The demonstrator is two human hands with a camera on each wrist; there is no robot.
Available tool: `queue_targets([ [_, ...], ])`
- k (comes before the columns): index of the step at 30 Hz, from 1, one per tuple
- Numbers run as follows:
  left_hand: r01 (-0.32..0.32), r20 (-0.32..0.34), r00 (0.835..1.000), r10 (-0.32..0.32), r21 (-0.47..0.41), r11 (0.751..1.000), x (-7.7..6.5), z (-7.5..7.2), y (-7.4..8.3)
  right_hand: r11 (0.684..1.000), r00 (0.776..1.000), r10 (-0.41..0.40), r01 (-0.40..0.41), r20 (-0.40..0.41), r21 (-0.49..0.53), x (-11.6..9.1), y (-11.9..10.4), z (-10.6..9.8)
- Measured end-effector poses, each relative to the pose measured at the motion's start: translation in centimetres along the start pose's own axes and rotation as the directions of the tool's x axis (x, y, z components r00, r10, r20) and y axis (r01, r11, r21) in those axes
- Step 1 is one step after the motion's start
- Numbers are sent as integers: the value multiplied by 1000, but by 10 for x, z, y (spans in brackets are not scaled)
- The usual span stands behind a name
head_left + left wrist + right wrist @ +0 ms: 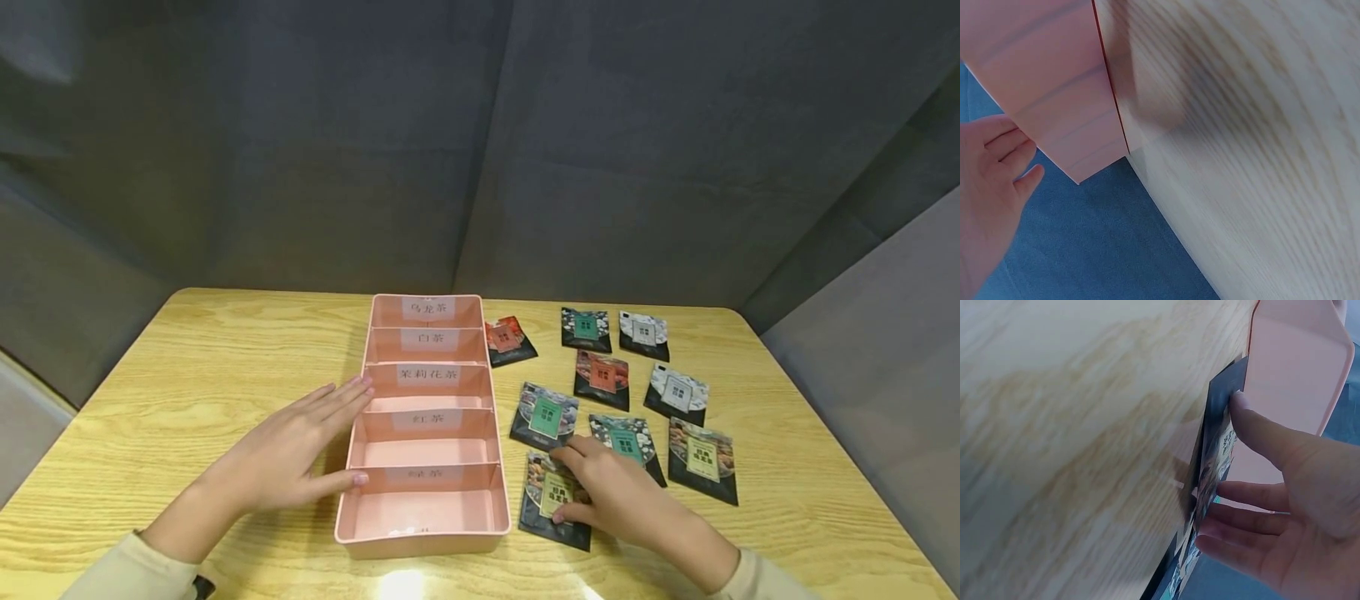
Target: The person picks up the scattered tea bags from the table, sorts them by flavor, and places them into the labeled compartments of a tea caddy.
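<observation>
A long pink box [420, 546] with several compartments lies in front of me, a paper label with Chinese characters in each. My left hand [288, 450] rests along its left side, fingers stretched out, fingertips and thumb at the rim; the left wrist view shows the hand [994, 181] at the box edge. Right of the box, my right hand [622, 492] holds a dark tea packet [534, 517] with a yellow-green label between thumb and fingers. In the right wrist view the thumb presses the packet [1225, 394] near one end, fingertips [1207, 544] farther along; the hand covers part of it.
More tea packets lie to the right: green-labelled ones [546, 417] [585, 330] [626, 442], red-labelled ones [602, 379] [510, 340], white-labelled ones [677, 393] [643, 333] and another yellow-green one [702, 460]. A dark curtain [480, 167] hangs behind the wooden table [225, 358].
</observation>
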State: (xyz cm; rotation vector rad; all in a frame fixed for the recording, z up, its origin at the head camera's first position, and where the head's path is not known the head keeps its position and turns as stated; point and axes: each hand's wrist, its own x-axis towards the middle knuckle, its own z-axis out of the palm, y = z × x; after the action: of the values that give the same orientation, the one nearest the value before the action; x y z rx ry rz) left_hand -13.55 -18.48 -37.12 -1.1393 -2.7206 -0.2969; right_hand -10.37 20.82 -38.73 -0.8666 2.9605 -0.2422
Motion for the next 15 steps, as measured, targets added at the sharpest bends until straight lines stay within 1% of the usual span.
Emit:
queue_targets([
  [8,4,-8,1000,-4,3,1000,-1,1,1,1000,1000,-4,4,16,-5,1,1,-2],
  [11,2,-9,1000,-2,5,1000,-2,3,1,1000,999,13,-14,38,11,1,0,-3],
  [15,0,-20,1000,1,10,1000,-2,4,2,999,999,21,-22,44,23,2,1,-2],
])
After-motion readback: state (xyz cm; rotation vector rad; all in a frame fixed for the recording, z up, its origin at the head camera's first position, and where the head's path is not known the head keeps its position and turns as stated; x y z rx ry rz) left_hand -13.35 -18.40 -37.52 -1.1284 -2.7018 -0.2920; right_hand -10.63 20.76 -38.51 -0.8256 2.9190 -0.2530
